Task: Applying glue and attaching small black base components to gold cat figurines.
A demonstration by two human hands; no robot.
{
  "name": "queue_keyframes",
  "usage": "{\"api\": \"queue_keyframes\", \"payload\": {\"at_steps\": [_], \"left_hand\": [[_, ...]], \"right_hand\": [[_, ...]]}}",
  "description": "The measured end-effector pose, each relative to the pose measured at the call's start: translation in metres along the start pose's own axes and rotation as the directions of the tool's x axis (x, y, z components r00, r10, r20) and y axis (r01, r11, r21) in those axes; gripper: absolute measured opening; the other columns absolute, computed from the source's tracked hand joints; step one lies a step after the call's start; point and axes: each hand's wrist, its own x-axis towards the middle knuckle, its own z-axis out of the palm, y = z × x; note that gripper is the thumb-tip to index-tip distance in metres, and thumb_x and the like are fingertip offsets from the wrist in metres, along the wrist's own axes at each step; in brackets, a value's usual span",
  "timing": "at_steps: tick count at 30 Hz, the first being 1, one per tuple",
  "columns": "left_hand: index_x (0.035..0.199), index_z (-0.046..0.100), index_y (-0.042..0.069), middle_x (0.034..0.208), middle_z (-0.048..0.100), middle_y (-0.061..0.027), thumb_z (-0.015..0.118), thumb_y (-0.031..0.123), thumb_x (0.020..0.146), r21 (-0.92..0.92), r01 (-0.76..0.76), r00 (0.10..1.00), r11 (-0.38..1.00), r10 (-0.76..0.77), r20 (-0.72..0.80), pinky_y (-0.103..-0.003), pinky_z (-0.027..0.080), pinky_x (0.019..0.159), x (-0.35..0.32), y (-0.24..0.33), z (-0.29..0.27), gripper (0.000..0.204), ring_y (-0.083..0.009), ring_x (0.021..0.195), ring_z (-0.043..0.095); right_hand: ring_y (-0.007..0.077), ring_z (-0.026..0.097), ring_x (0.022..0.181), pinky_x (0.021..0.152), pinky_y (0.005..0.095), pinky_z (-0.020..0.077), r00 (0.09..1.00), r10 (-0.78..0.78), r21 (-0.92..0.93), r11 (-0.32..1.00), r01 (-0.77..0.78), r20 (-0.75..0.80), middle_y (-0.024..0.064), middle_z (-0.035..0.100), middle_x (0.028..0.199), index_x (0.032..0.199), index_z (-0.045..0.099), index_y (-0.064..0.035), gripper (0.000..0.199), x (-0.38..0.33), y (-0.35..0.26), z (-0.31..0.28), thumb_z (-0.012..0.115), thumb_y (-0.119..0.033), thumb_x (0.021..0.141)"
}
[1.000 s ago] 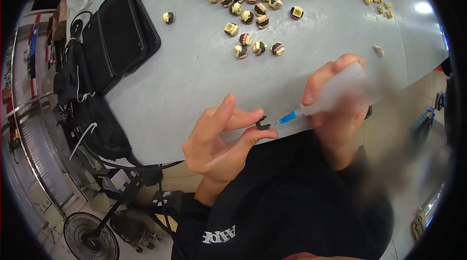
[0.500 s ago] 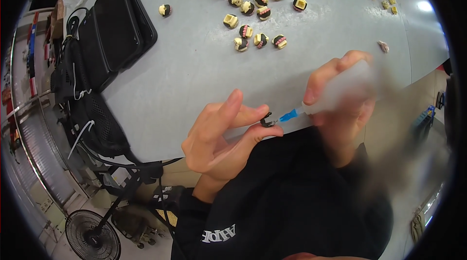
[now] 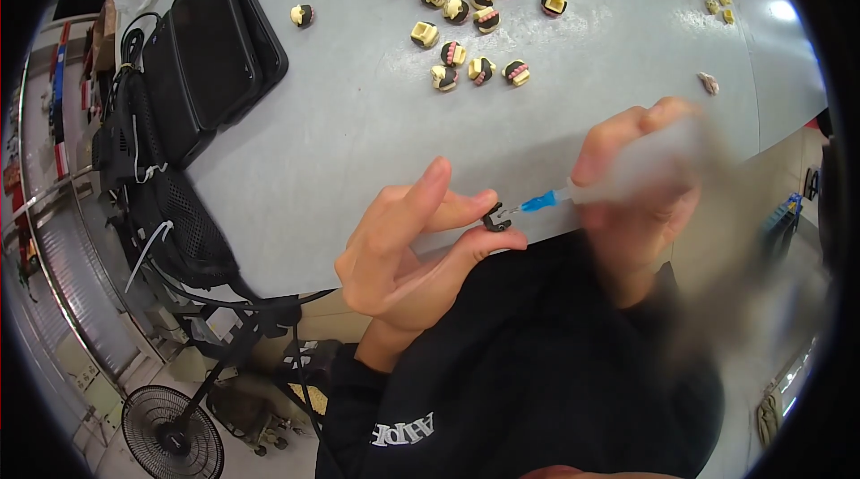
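nearest the dark-sleeved body, the left hand (image 3: 408,246) pinches a small black clip (image 3: 493,217) between thumb and fingertip, its grip narrow on the part, just over the near edge of the grey desk (image 3: 358,138). just right of the clip, the right hand (image 3: 640,201), blurred, has its grip wrapped around a clear syringe (image 3: 618,183) whose blue-hubbed needle tip touches the clip. beyond the clip on the desk lie scattered small cream-and-black pieces (image 3: 466,26), with a black flat case (image 3: 210,53) far to the clip's left.
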Motion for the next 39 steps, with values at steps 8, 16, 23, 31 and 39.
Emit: {"api": "queue_keyframes", "payload": {"at_steps": [8, 16, 23, 31, 39], "left_hand": [[0.11, 0.054, -0.005, 0.074, 0.068, -0.01, 0.083, 0.01, 0.054, 0.004, -0.006, 1.0, 1.0, 0.006, 0.007, -0.024, 0.048, 0.057, 0.0, -0.001, 0.0, 0.065, -0.0154, 0.06, 0.059], [0.116, 0.05, -0.007, 0.071, 0.067, -0.0116, 0.082, -0.001, 0.055, -0.009, 0.03, 0.999, 1.0, -0.03, 0.029, -0.027, 0.049, 0.063, 0.004, 0.001, -0.004, 0.069, -0.0155, 0.065, 0.061], [0.119, 0.046, -0.007, 0.074, 0.066, -0.0123, 0.075, -0.013, 0.058, -0.162, 0.122, 0.992, 0.979, -0.127, -0.019, -0.031, 0.05, 0.068, 0.002, 0.003, -0.004, 0.068, -0.0189, 0.071, 0.063], [0.122, 0.045, -0.005, 0.076, 0.063, -0.0093, 0.075, -0.008, 0.059, -0.175, 0.188, 0.977, 0.966, -0.202, -0.067, -0.03, 0.049, 0.071, -0.004, 0.007, -0.001, 0.07, -0.0183, 0.074, 0.061], [0.119, 0.048, -0.006, 0.074, 0.064, -0.0103, 0.073, -0.012, 0.06, -0.158, 0.174, 0.976, 0.972, -0.191, -0.101, -0.031, 0.05, 0.071, -0.006, 0.008, -0.004, 0.065, -0.0191, 0.072, 0.062]], "right_hand": [[0.0063, 0.039, 0.039, 0.039, 0.0177, 0.0343, 1.0, -0.014, -0.028, 1.0, 0.014, -0.005, 0.0169, 0.061, 0.068, 0.102, 0.033, -0.0013, 0.039, 0.0, 0.001, 0.003, 0.042, -0.039, 0.094], [0.0077, 0.046, 0.049, 0.048, 0.0188, 0.0387, 0.996, -0.084, 0.006, 0.996, 0.084, -0.02, 0.0189, 0.062, 0.077, 0.106, 0.034, -0.0013, 0.039, 0.007, 0.009, -0.017, 0.044, -0.037, 0.094], [0.0139, 0.058, 0.077, 0.076, 0.025, 0.0464, 0.983, -0.184, -0.098, 0.978, 0.182, -0.008, 0.0194, 0.058, 0.104, 0.107, 0.04, -0.0006, 0.03, 0.023, -0.008, -0.039, 0.058, -0.014, 0.088], [0.0208, 0.056, 0.104, 0.085, 0.0315, 0.0466, 1.0, 0.009, -0.46, 0.888, -0.011, -0.007, 0.0167, 0.056, 0.114, 0.104, 0.046, -0.0026, 0.041, 0.027, -0.011, -0.059, 0.064, 0.013, 0.07], [0.0145, 0.058, 0.079, 0.072, 0.0282, 0.0467, 0.97, -0.238, -0.731, 0.67, 0.128, -0.049, 0.0077, 0.062, 0.092, 0.103, 0.054, -0.0015, 0.032, 0.042, -0.032, -0.091, 0.067, 0.0, 0.074]]}}
